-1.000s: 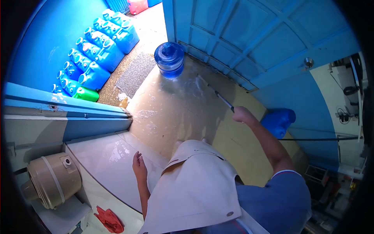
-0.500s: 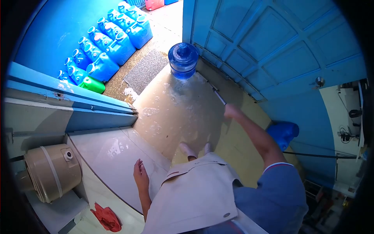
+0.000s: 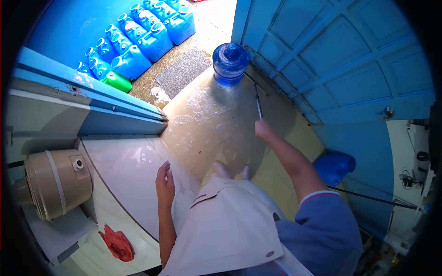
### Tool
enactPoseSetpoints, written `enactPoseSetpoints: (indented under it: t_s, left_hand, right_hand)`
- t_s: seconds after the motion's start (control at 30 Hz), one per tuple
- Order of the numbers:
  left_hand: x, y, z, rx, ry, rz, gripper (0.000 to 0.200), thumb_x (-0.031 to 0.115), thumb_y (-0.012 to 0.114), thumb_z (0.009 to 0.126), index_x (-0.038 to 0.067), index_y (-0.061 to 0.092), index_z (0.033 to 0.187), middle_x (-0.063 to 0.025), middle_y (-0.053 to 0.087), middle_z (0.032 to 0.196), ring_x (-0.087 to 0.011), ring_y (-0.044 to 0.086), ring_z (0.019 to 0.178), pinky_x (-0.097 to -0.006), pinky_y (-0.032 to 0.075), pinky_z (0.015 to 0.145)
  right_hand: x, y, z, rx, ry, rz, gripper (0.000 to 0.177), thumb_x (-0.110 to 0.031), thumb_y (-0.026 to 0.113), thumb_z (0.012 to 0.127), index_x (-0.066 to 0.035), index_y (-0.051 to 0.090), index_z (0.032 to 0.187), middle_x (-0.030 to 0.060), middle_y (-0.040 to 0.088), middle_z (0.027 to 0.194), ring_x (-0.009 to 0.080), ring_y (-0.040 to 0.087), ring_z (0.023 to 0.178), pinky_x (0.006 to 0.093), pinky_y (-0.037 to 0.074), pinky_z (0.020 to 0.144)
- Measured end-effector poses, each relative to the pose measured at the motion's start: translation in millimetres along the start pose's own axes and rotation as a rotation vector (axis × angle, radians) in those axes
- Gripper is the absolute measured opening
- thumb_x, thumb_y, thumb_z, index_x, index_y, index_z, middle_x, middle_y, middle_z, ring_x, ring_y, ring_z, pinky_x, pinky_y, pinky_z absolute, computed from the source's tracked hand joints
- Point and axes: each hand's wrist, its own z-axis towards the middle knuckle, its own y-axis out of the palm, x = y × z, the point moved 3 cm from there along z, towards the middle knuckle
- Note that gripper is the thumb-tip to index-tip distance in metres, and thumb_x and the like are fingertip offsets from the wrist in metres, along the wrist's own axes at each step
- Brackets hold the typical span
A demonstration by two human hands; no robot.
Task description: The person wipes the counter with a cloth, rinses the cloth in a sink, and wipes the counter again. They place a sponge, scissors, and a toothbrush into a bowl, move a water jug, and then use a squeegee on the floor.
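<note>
My right hand (image 3: 263, 130) is wrapped round the handle of a squeegee (image 3: 258, 102), whose head rests on the wet floor beside the blue door. Over the pale counter at left hovers my left hand (image 3: 165, 183), fingers stretched out and holding nothing. A large blue water bottle (image 3: 229, 69) stands upright on the floor near the doorway, just left of the squeegee's head. Water and foam cover the beige floor (image 3: 207, 133) in front of my feet.
Rows of blue jugs (image 3: 154, 41) and a green container (image 3: 117, 81) line the wall outside. A grey mat (image 3: 182, 71) lies at the threshold. Beige cylinder (image 3: 60, 184) and red cloth (image 3: 118, 244) are at left; a blue jug (image 3: 335, 168) is at right.
My right hand has moved left, and the squeegee is now more upright in view. My left hand has risen slightly. The view has shifted, so the bottle appears further right.
</note>
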Motion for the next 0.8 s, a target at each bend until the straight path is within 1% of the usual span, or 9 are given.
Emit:
enactPoseSetpoints:
  t_s: [0.17,0.23,0.33,0.4,0.47,0.57,0.6,0.7,0.8]
  left_hand:
    - [5,22,-1,-0.042,-0.013,-0.067,0.028,0.008,0.041,0.090,-0.001,0.049,0.116,-0.0175,0.055,0.107,-0.0276,0.055,0.099,-0.0328,0.044,0.084]
    - [10,26,3,-0.066,0.080,-0.037,0.028,0.008,0.041,0.090,0.000,0.049,0.116,-0.0173,0.055,0.108,-0.0272,0.055,0.099,-0.0324,0.044,0.083]
    - [18,19,7,-0.073,0.020,-0.042,0.028,0.007,0.042,0.090,0.001,0.048,0.117,-0.0168,0.056,0.109,-0.0250,0.055,0.101,-0.0327,0.044,0.084]
    - [14,8,4,-0.034,0.051,0.009,0.028,0.007,0.042,0.089,0.000,0.048,0.116,-0.0175,0.055,0.108,-0.0279,0.055,0.100,-0.0340,0.044,0.084]
    - [11,-13,-2,0.010,0.059,0.103,0.030,0.005,0.044,0.087,0.000,0.048,0.116,-0.0186,0.053,0.109,-0.0320,0.052,0.102,-0.0365,0.041,0.086]
    - [7,-45,-13,0.115,0.110,0.363,0.032,0.004,0.046,0.085,0.001,0.049,0.116,-0.0186,0.052,0.110,-0.0331,0.048,0.107,-0.0383,0.038,0.091]
    - [2,-55,-17,0.149,0.133,0.432,0.034,0.004,0.049,0.082,0.002,0.049,0.116,-0.0179,0.049,0.116,-0.0346,0.039,0.116,-0.0418,0.031,0.098]
    - [0,-87,-29,0.246,0.088,0.765,0.035,0.006,0.050,0.082,0.004,0.050,0.116,-0.0166,0.044,0.123,-0.0362,0.030,0.123,-0.0467,0.023,0.103]
    - [-12,-110,-46,0.297,-0.051,0.918,0.037,0.011,0.054,0.080,0.007,0.051,0.117,-0.0149,0.036,0.131,-0.0359,0.022,0.129,-0.0530,0.015,0.104]
  right_hand:
    - [-17,-25,-101,-0.054,0.029,0.079,0.024,-0.011,0.058,0.070,0.001,0.065,0.089,0.0217,0.063,0.084,0.0310,0.064,0.079,0.0393,0.051,0.072]
    - [13,-69,-130,-0.084,0.128,0.311,0.019,-0.008,0.054,0.068,0.002,0.063,0.081,0.0225,0.062,0.075,0.0311,0.063,0.070,0.0405,0.050,0.063]
    - [86,-86,-171,-0.138,0.083,0.360,0.010,-0.007,0.050,0.067,0.001,0.054,0.071,0.0183,0.057,0.061,0.0276,0.059,0.053,0.0398,0.044,0.047]
    - [115,-81,-207,-0.142,0.186,0.400,0.021,-0.008,0.051,0.063,-0.002,0.054,0.083,0.0170,0.055,0.057,0.0244,0.055,0.044,0.0361,0.042,0.041]
    - [142,-68,-220,-0.218,0.423,0.526,0.019,-0.006,0.050,0.063,0.000,0.054,0.080,0.0142,0.051,0.054,0.0236,0.053,0.043,0.0366,0.039,0.038]
    - [140,-56,-184,-0.416,0.599,0.648,0.008,-0.003,0.047,0.063,0.000,0.052,0.070,0.0106,0.047,0.052,0.0211,0.047,0.040,0.0341,0.034,0.035]
    - [140,-39,-163,-0.428,0.606,0.773,0.002,-0.003,0.047,0.063,-0.002,0.048,0.063,0.0095,0.045,0.051,0.0200,0.044,0.038,0.0323,0.033,0.035]
    - [105,0,-95,-0.396,0.599,1.166,0.015,-0.003,0.049,0.063,-0.008,0.039,0.053,0.0060,0.040,0.050,0.0173,0.039,0.038,0.0289,0.029,0.034]
    - [15,-36,-51,-0.582,0.487,1.021,0.016,-0.001,0.050,0.062,-0.009,0.040,0.052,0.0061,0.039,0.050,0.0166,0.042,0.041,0.0277,0.030,0.034]
